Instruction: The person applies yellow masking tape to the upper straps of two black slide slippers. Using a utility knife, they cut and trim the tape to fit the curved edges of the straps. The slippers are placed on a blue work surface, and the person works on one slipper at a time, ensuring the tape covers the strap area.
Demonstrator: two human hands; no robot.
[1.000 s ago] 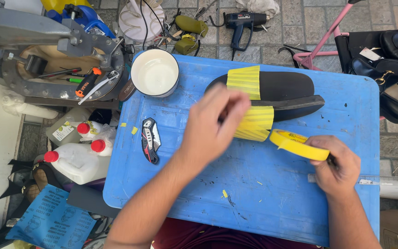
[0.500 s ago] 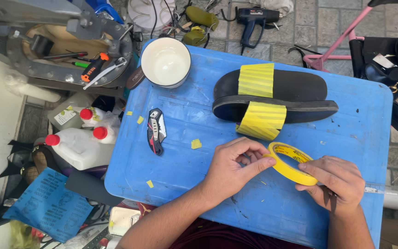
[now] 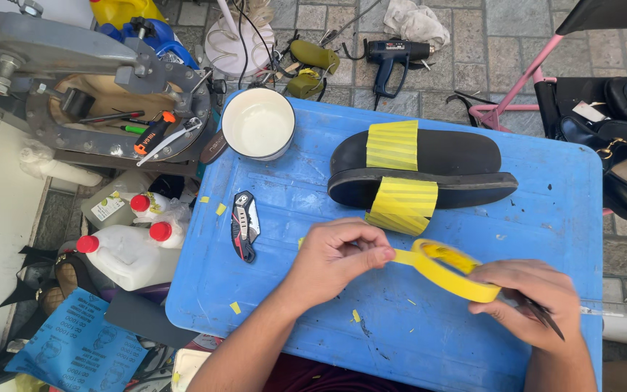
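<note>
Blue table [image 3: 546,189] on stone paving; both hands' grip clenched on yellow tape roll [image 3: 453,274], seemingly.

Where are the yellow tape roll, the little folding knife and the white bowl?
yellow tape roll [image 3: 453,279], head view, on its outer band.
folding knife [image 3: 245,225], head view, mid handle.
white bowl [image 3: 258,123], head view, on its inside.

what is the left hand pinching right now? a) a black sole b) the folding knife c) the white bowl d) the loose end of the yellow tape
d: the left hand pinches the free end of the yellow tape, pulled off the roll that the right hand holds; the folding knife lies apart on the blue table.
</note>
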